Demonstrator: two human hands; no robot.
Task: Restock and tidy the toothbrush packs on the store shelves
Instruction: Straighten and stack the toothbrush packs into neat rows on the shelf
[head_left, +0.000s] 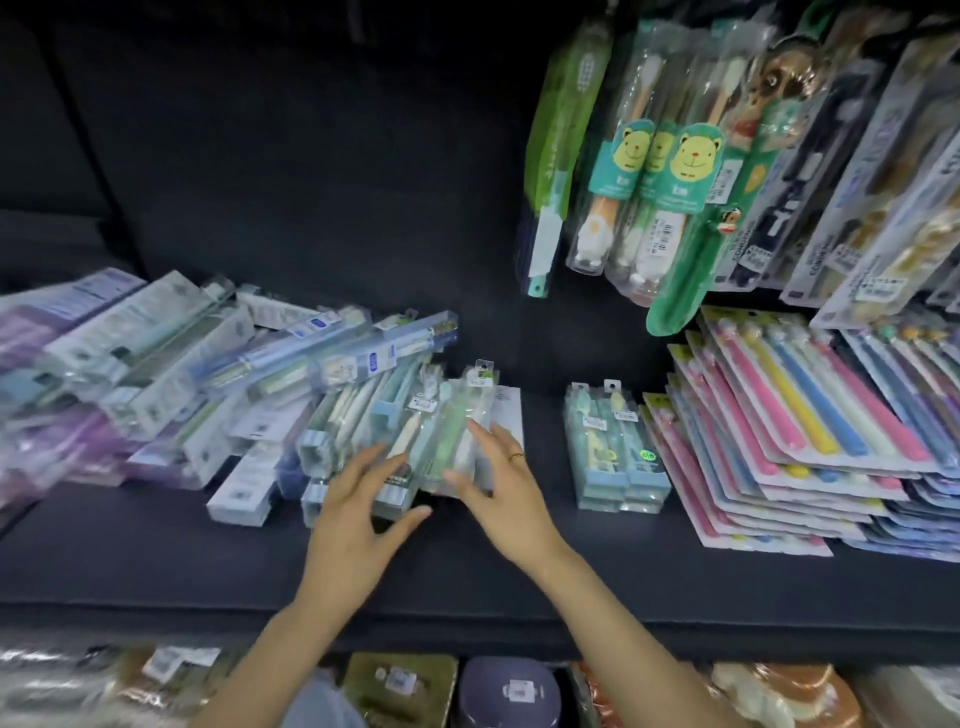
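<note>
Shelf (467, 582): dark, flat, runs the full width; front strip bare near the forearms.
Left heap (156, 374): clear-boxed toothbrush packs, purple, white and blue, piled crosswise and untidy at the shelf's left end.
Carded stack (810, 457): flat multi-brush cards, pink, yellow and blue handles, fanned in a stepped pile at the shelf's right end.
Hanging packs (675, 171): children's toothbrushes with yellow bear labels, plus green and dark packs, hung above the right half, lower ends near the carded stack.
Centre packs (447, 431): pale green and white toothbrush packs in clear sleeves, lying slanted on the shelf between left heap and small stack, price stickers at the top ends.
Small stack (618, 457): light blue boxed packs, squared up, just beside the carded stack, apart from the centre packs.
Lower shelf goods (405, 686): round and boxed items below the shelf edge, blurred, type not readable.
Left hand (358, 514): fingers spread, tips resting on the near-left end of the centre packs, thumb out to the right; not closed around anything.
Right hand (504, 483): fingers splayed, laid over the right side of the centre packs; loose, no clasp.
Ring (517, 457): gold band on a right-hand finger.
</note>
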